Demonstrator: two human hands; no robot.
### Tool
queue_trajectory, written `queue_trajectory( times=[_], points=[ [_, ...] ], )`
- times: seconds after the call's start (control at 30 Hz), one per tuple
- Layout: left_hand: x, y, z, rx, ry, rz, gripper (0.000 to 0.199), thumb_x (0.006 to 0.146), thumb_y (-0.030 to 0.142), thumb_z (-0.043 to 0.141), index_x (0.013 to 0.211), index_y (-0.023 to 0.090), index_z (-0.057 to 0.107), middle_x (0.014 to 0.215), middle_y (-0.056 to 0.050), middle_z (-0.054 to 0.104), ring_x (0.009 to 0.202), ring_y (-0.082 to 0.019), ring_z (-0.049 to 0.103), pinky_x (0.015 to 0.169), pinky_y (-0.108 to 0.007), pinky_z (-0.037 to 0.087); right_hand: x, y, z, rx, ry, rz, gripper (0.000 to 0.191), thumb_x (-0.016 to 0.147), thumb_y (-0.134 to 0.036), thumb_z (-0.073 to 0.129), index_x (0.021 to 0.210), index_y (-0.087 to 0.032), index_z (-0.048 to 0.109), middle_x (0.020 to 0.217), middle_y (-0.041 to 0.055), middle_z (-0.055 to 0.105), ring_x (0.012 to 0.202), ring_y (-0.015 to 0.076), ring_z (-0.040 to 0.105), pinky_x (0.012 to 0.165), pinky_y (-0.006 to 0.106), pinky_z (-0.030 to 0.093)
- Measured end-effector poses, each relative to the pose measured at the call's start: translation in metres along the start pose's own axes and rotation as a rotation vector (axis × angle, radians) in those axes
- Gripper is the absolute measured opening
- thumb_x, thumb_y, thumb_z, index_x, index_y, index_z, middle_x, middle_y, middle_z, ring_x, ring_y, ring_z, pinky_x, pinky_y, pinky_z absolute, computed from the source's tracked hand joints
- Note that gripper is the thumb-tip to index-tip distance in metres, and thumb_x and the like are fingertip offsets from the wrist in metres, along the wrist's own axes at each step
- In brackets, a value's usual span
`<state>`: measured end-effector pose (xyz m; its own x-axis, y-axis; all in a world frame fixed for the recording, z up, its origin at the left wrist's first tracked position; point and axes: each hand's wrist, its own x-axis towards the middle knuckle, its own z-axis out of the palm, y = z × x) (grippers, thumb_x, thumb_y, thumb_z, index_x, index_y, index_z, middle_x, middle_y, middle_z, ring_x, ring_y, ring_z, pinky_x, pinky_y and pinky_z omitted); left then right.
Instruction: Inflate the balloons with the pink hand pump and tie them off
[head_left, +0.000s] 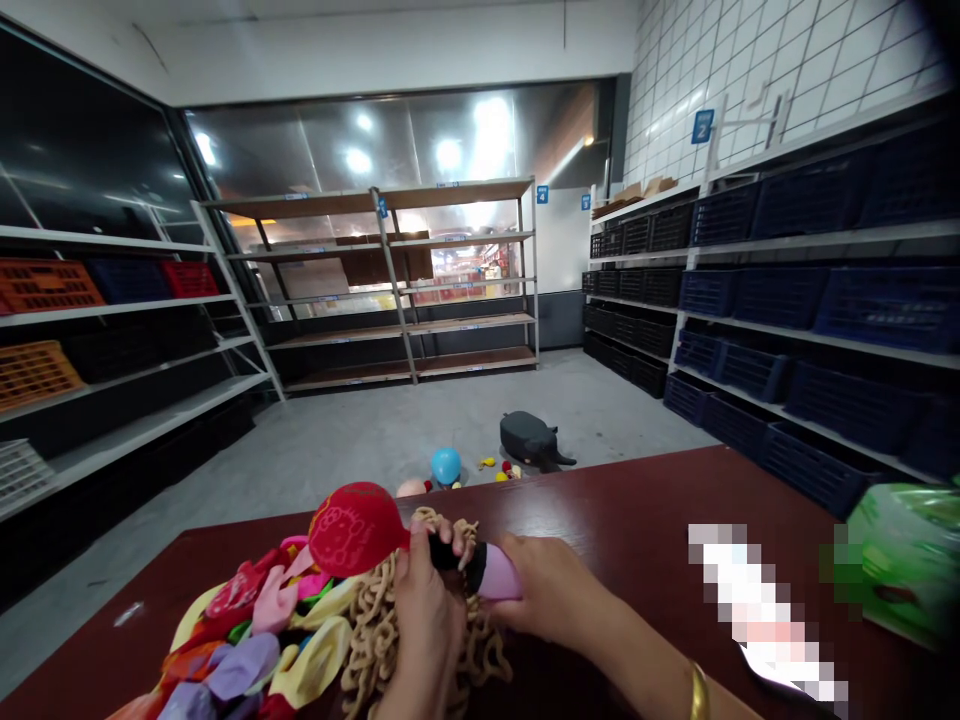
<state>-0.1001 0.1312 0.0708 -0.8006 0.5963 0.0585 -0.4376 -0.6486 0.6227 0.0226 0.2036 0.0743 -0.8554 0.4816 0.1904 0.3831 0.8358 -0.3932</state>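
Observation:
A red balloon (356,530) with a printed pattern, partly inflated, sits to the left of my left hand (431,590). My left thumb and fingers are closed around its neck, where it meets the black end of a hand balloon pump (501,575). My right hand (544,585) is wrapped round the pump's pink-purple body. Under my left wrist lies a heap of beige curly strands (371,620). Left of that are several limp, uninflated balloons (244,660) in yellow, purple, pink, red and orange. My palms hide part of the pump and the balloon's mouth.
The dark red table (630,530) bears a blurred-out flat object (780,640) and a green plastic package (907,570) at right. On the floor beyond are a blue balloon (446,466) and a dark grey animal-shaped object (529,438). Shelves (480,325) and crates (885,310) line the room.

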Motion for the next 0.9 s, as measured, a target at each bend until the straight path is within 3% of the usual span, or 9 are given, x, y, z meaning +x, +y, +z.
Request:
queue_trajectory(
  times=[0.17,0.4,0.5,0.7,0.9],
  points=[
    [0.013,0.010,-0.006,-0.015,-0.052,0.036,0.025,0.081,0.032,0.065,0.072,0.018,0.046,0.063,0.002,0.046,0.053,-0.011,0.047,0.046,-0.022,0.037,0.001,0.003,0.004,-0.051,0.024,0.002,0.045,0.072,-0.054,0.064,0.105,-0.025,0.056,0.094,0.0037,0.071,0.081,0.0247,0.066,0.062,0.028,0.037],
    [0.043,0.062,-0.025,-0.065,-0.002,0.232,0.023,0.082,0.032,0.063,0.074,0.017,0.047,0.063,0.002,0.045,0.054,-0.011,0.046,0.047,-0.023,0.037,0.008,0.034,-0.001,-0.167,0.071,-0.048,0.044,0.077,-0.061,0.057,0.101,-0.025,0.057,0.098,0.0052,0.069,0.087,0.0258,0.065,0.067,0.031,0.039],
    [0.048,0.070,-0.030,-0.063,0.010,0.299,0.024,0.083,0.032,0.062,0.073,0.017,0.046,0.061,0.003,0.045,0.053,-0.010,0.045,0.048,-0.022,0.037,0.009,0.041,-0.001,-0.223,0.096,-0.033,0.044,0.078,-0.059,0.057,0.103,-0.023,0.055,0.098,0.0064,0.069,0.088,0.0266,0.065,0.068,0.032,0.041],
    [0.034,0.038,-0.019,-0.072,0.010,0.318,0.024,0.083,0.032,0.063,0.073,0.018,0.046,0.061,0.003,0.044,0.053,-0.010,0.043,0.048,-0.021,0.036,0.003,0.027,0.002,-0.304,0.118,-0.009,0.043,0.076,-0.057,0.059,0.099,-0.021,0.053,0.091,0.0073,0.068,0.078,0.0265,0.066,0.064,0.032,0.042],
    [0.005,0.000,-0.002,-0.081,-0.206,-0.004,0.023,0.082,0.030,0.065,0.072,0.017,0.049,0.067,0.002,0.045,0.059,-0.011,0.046,0.055,-0.024,0.042,-0.003,0.009,0.004,-0.230,0.148,-0.011,0.040,0.079,-0.056,0.055,0.099,-0.021,0.052,0.089,0.0072,0.069,0.076,0.0260,0.067,0.062,0.030,0.042]
  ],
)
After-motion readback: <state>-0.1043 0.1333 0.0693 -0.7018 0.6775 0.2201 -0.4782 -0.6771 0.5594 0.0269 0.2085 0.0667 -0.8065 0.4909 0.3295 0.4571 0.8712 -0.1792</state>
